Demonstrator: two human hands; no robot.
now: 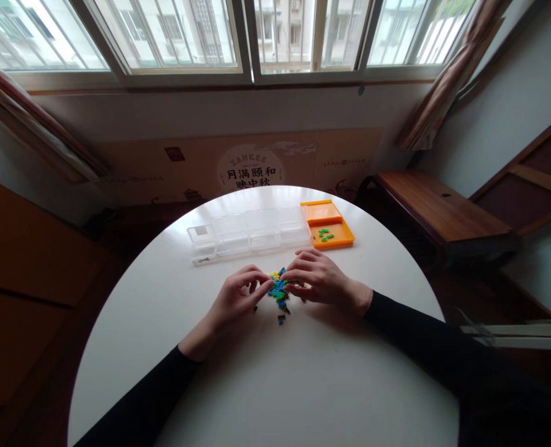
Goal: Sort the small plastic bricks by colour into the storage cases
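A small heap of toy building bricks (278, 287), blue, green, yellow and dark brown, lies on the white round table (303, 385) between my hands. From the left, my left hand (238, 297) reaches the heap's edge with thumb and forefinger brought together in a pinch. Whatever sits between those fingertips is too small to make out. My right hand (322, 277) bends over the heap's right side, its fingers curved and a gap showing between thumb and forefinger. I see nothing held in it. A few loose bricks (281, 319) lie just below the heap, nearer to me.
Beyond my hands stands a row of clear plastic compartments (231, 234). At its right end, an orange tray (345, 236) holds several green bricks (323, 234). A brown wooden bench (436, 205) is beyond the table at right, and a windowed wall lies ahead.
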